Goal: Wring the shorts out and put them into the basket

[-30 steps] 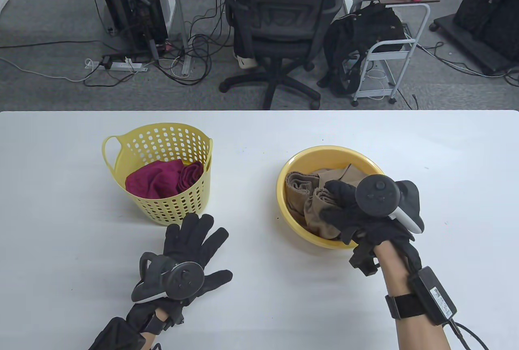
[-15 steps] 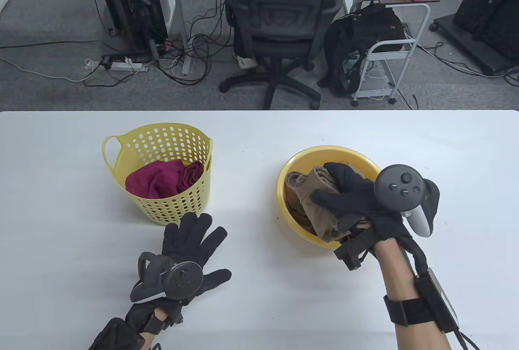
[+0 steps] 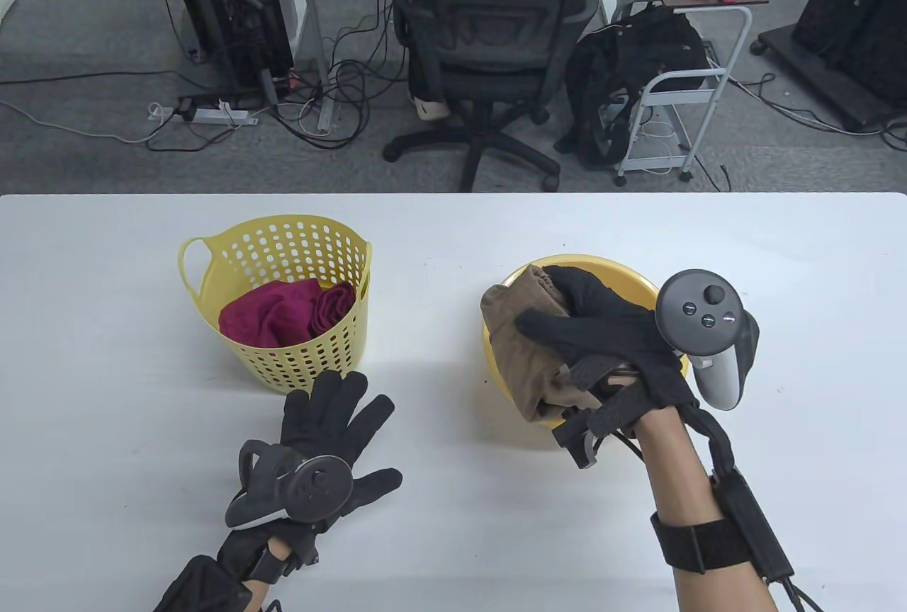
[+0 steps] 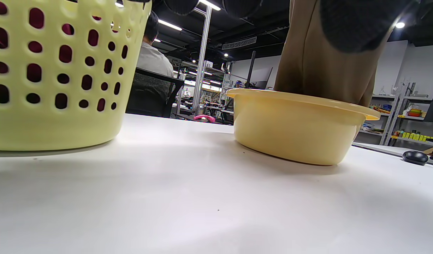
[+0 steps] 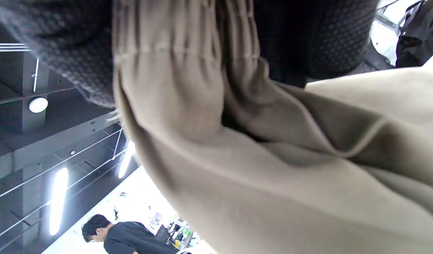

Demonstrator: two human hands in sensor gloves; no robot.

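The white desk point(image 3: 453, 541) has a wide bare strip along the bottom of the frame. There is also a bare lane in the middle, between the yellow basket point(image 3: 339, 350) on the left and the yellow bowl point(image 3: 655, 286) on the right. The left hand point(image 3: 322, 442) lies flat just below the basket, so it blocks that spot. The right hand point(image 3: 602, 339) holds the brown shorts point(image 3: 521, 350) over the bowl and fills the room there. Red cloth point(image 3: 273, 314) takes up part of the basket, but its top is open. Both far sides of the desk are bare.
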